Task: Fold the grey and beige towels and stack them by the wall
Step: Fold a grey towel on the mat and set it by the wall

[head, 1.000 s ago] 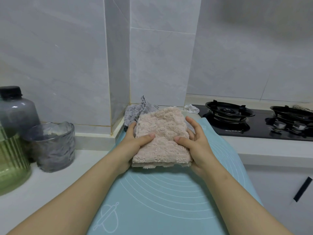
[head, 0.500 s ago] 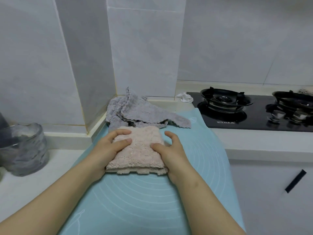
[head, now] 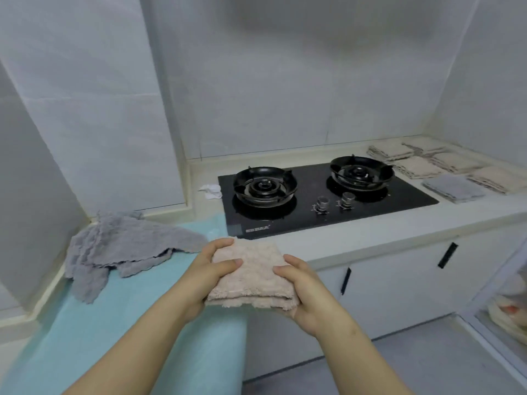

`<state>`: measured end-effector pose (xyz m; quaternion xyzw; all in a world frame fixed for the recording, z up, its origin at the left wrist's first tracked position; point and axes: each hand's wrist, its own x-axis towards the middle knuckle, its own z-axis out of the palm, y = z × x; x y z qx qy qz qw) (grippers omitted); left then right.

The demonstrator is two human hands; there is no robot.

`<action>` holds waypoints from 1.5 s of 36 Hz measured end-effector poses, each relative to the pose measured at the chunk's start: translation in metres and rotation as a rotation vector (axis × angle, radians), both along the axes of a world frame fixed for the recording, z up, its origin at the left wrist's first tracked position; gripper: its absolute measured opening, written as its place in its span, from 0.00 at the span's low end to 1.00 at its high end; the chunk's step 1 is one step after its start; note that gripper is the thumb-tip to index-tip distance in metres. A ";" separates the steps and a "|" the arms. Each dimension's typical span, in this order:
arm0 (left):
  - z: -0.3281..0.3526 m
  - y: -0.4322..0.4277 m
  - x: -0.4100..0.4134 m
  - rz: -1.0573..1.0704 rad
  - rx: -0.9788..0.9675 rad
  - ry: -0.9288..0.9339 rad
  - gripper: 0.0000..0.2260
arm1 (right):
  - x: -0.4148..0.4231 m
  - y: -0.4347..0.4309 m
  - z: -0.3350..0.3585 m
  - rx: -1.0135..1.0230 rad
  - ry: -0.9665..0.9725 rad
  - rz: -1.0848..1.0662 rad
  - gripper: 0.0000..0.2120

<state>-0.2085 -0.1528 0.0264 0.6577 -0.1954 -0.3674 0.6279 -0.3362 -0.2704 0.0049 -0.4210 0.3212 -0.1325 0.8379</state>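
A folded beige towel (head: 252,269) is held in the air over the right edge of the light blue mat (head: 122,315). My left hand (head: 208,269) grips its left side, thumb on top. My right hand (head: 302,286) grips its right side the same way. Loose grey towels (head: 119,246) lie crumpled at the mat's far left corner by the wall. Far right on the counter, several folded beige towels (head: 419,166) and one folded grey towel (head: 453,188) lie by the wall.
A black two-burner gas hob (head: 313,195) sits in the counter between the mat and the folded towels. A small white scrap (head: 212,191) lies left of it. White cabinet doors with black handles (head: 447,255) are below.
The folded beige towel has been lifted off the mat and carried right, still held by both hands. The view has swung right, bringing the hob and the folded towels into sight.
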 end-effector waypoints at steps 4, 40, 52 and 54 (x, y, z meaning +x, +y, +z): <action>0.007 -0.062 -0.051 -0.103 -0.002 -0.011 0.18 | -0.063 -0.049 0.010 -0.048 0.065 -0.118 0.19; 0.013 -0.595 -0.144 -0.301 -0.044 0.020 0.14 | -0.174 -0.539 0.021 -0.288 0.170 -0.434 0.17; -0.011 -0.761 -0.136 -0.178 0.089 -0.082 0.13 | -0.154 -0.735 -0.007 -0.437 0.184 -0.338 0.18; -0.016 -0.796 -0.141 -0.136 0.080 -0.085 0.14 | -0.155 -0.777 -0.011 -0.489 0.184 -0.303 0.15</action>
